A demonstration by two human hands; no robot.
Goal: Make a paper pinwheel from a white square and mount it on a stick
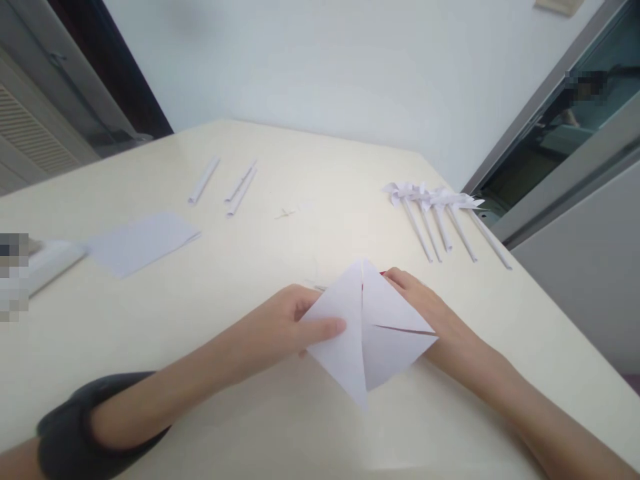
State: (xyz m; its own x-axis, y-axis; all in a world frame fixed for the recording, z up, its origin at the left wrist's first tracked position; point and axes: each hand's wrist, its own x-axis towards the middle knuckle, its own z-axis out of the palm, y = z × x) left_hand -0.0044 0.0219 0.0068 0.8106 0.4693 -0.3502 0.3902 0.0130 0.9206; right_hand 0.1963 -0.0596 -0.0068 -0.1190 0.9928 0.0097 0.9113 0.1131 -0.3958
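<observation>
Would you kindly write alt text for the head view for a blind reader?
A left hand holds a white paper square slit at three visible corners, the right hand partly hidden behind it. On the pale table are five paper pinwheels at right, three rolled paper tubes and some flat sheets at left.

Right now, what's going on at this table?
A person's left hand holds a square of white paper, thumb on its front; slits run in from at least two corners. The right hand is partly hidden behind the paper; a bit of red shows there, too little to identify. Five paper pinwheels lie to the right, three rolled paper tubes and flat sheets to the left.
</observation>
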